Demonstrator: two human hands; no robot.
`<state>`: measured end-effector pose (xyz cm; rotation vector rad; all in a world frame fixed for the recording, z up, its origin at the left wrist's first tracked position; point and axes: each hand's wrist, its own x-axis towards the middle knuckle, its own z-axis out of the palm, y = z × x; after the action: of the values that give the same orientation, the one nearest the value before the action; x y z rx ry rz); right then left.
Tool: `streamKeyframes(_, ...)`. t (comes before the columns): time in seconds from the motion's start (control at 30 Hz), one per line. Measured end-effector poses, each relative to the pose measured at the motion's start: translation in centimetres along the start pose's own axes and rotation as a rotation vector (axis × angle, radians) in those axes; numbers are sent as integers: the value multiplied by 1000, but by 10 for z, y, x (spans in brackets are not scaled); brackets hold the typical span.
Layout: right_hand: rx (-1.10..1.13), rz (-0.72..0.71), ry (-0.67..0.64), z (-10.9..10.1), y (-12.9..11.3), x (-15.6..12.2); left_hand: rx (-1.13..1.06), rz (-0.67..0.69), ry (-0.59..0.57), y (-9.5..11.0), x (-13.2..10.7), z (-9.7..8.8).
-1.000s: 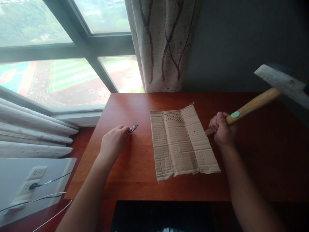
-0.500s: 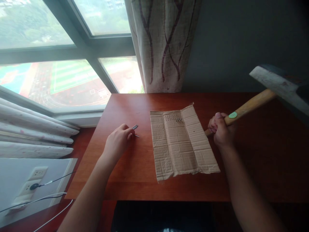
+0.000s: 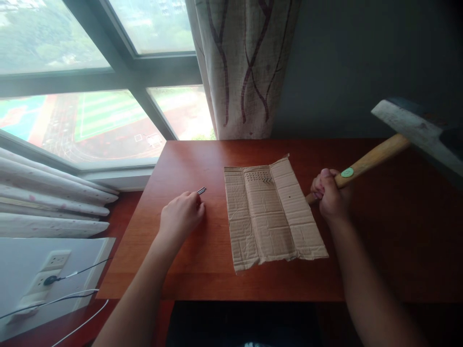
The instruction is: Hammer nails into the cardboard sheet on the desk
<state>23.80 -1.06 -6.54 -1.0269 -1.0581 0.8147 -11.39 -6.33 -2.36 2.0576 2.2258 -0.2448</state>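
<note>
I've the right hand [image 3: 331, 195] clenched round the hammer [image 3: 387, 152]; left hand [image 3: 182, 212] curled at the nails [image 3: 201, 191], left of the holed cardboard [image 3: 269, 217]. One nail just slipped from view (grip there? can't tell), so it's probably being singled out.

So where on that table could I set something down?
Bare tabletop lies between the left hand and cardboard, and behind the cardboard toward the curtain. It's crowded just right of the cardboard, where the right hand holds the hammer.
</note>
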Motion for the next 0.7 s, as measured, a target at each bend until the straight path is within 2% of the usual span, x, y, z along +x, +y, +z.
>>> streamKeyframes(0.2, -29, -8, 4, -1, 1, -1, 57, 129, -89, 6, -2, -3)
streamKeyframes(0.3, -38, -15, 5, 0, 1, 0, -50, 139, 12, 4, -6, -8)
streamKeyframes(0.37, -40, -17, 3, 0, 2, 0, -218, 149, 158, 3, -7, -15)
streamKeyframes(0.47, -29, -6, -2, 0, 2, 0, -605, 214, 326, 9, -5, -27)
streamKeyframes(0.57, -19, 2, 0, 0, 2, 0, -978, 317, 346, 28, 1, -39)
streamKeyframes(0.7, -27, -1, -2, 0, 1, 0, -1198, 444, 276, 62, 18, -53)
